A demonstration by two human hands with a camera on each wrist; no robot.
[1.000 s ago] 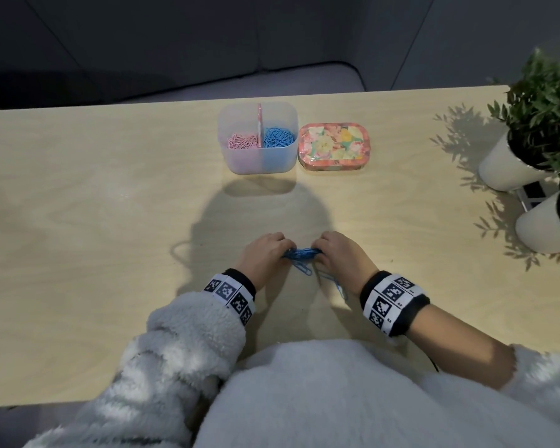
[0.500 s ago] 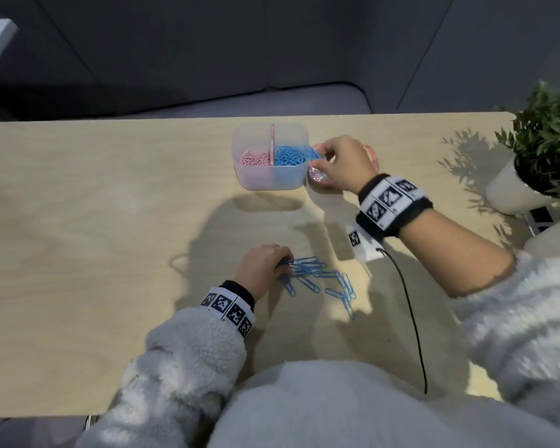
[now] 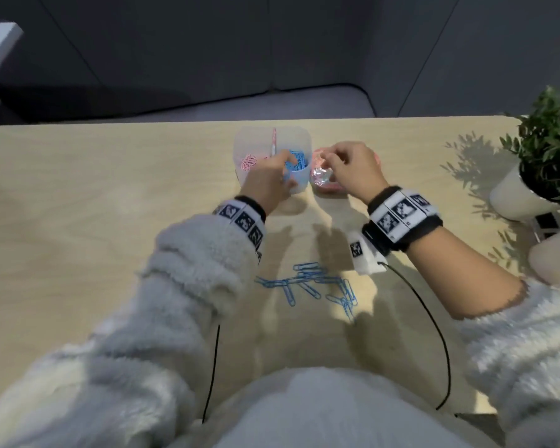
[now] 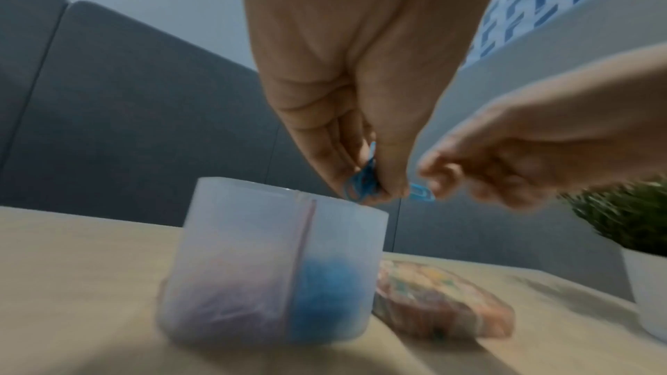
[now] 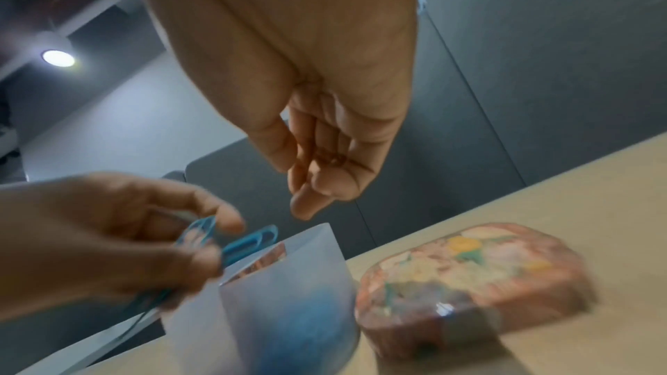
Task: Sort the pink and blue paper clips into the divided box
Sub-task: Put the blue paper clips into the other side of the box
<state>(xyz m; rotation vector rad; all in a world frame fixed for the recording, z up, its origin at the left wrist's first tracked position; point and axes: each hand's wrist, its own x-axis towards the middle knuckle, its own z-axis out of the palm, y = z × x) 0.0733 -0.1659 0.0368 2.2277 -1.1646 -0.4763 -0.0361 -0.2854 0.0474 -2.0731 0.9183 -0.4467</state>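
Observation:
The translucent divided box [image 3: 290, 185] stands at the table's far middle, with pink paper clips [image 3: 249, 161] in its left half and blue paper clips [image 3: 299, 159] in its right half. My left hand [image 3: 283, 171] hovers over the blue half [image 4: 335, 295] and pinches a few blue clips [image 4: 361, 184] [image 5: 249, 241] just above the rim. My right hand [image 3: 328, 158] hangs beside it over the floral tin, fingers loosely curled [image 5: 314, 201] and holding nothing. Several more blue clips [image 3: 317, 284] lie scattered on the table near my body.
A floral tin [image 3: 322, 181] [image 5: 476, 275] sits right of the box, partly under my right hand. Two white plant pots [image 3: 518, 195] stand at the table's right edge. Thin black cables [image 3: 434, 318] trail from both wrists across the near table.
Both hands were at the blue pile a second ago. The right hand went to the box first; now the left hand has lifted blue clips from the pile up over the box.

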